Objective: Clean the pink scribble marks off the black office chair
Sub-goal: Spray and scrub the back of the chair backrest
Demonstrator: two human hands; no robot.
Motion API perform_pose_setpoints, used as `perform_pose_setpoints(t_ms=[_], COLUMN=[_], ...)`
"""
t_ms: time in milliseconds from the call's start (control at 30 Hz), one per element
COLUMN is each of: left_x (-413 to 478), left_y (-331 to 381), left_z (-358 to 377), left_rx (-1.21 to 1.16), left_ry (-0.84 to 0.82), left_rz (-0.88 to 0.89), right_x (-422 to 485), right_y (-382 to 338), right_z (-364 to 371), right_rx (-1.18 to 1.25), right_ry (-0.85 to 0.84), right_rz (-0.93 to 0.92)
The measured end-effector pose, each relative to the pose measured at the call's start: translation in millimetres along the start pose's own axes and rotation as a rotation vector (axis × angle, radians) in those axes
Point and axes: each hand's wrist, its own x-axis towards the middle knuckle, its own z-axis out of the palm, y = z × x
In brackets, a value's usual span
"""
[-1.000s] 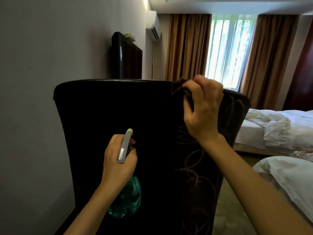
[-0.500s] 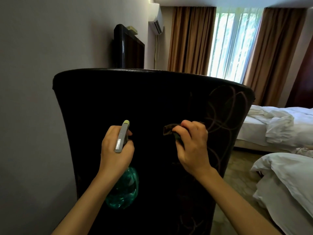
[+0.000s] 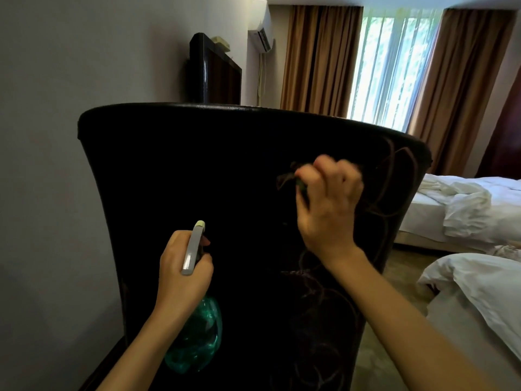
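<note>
The black office chair (image 3: 197, 170) shows me the back of its backrest, filling the middle of the view. Pink scribble marks (image 3: 394, 176) loop over its right side and run down to the lower right. My right hand (image 3: 329, 204) grips a dark cloth (image 3: 287, 176) and presses it against the backrest beside the scribbles. My left hand (image 3: 183, 266) holds a green spray bottle (image 3: 197, 337) by its grey trigger head, nozzle up, close to the backrest's left half.
A grey wall (image 3: 56, 193) stands close on the left. A dark TV (image 3: 217, 74) hangs behind the chair. Two beds with white bedding (image 3: 465, 210) lie to the right, and brown curtains (image 3: 318, 57) frame a bright window at the back.
My right hand with the cloth went from the backrest's top edge down to its middle, then back up a little toward the right. The left hand with the bottle barely moved.
</note>
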Motion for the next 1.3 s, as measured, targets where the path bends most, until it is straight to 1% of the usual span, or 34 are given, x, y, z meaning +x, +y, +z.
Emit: perform_pose_setpoints(t_ms=[67, 233, 333, 400, 467, 533, 667, 767, 833, 900, 1000, 1133, 1233, 1267, 1300], left_x=[2, 3, 3, 3, 3, 2, -2, -1, 4, 9, 14, 16, 16, 16, 15], left_y=[-3, -3, -1, 1, 2, 3, 10, 18, 22, 22, 20, 19, 18, 18, 18], left_z=[0, -1, -4, -7, -10, -13, -14, -11, -7, -2, 3, 6, 5, 3, 2], left_rx=[0.027, 0.039, 0.061, 0.069, 0.063, 0.042, 0.002, -0.008, 0.009, 0.048, 0.102, 0.139, 0.149, 0.153, 0.154], left_ry=[-0.003, 0.007, 0.006, 0.004, 0.002, 0.003, -0.006, -0.001, -0.001, -0.005, 0.014, 0.04, 0.028, 0.022, 0.017], left_rz=[0.022, 0.003, -0.014, -0.039, -0.059, -0.067, -0.046, -0.011, 0.008, 0.027, 0.031, 0.018, 0.005, 0.0, -0.004], right_x=[-44, -134, -151, -141, -112, -68, 25, 61, 58, 29, -46, -131, -165, -168, -166], right_y=[-8, -34, -44, -47, -49, -47, -26, -13, -10, -11, -19, -39, -51, -54, -57], right_z=[9, 12, 4, -4, -13, -23, -37, -34, -26, -15, 2, 6, -1, -4, -7], right_rx=[-0.017, -0.031, -0.047, 0.003, 0.076, 0.096, 0.035, -0.021, -0.056, -0.101, -0.125, -0.141, -0.191, -0.187, -0.161], right_ry=[-0.083, -0.28, -0.409, -0.445, -0.375, -0.235, 0.026, 0.11, 0.11, 0.036, -0.143, -0.341, -0.494, -0.541, -0.546], right_rz=[0.006, -0.001, -0.048, -0.044, -0.004, 0.039, 0.115, 0.144, 0.131, 0.07, -0.073, -0.159, -0.279, -0.301, -0.292])
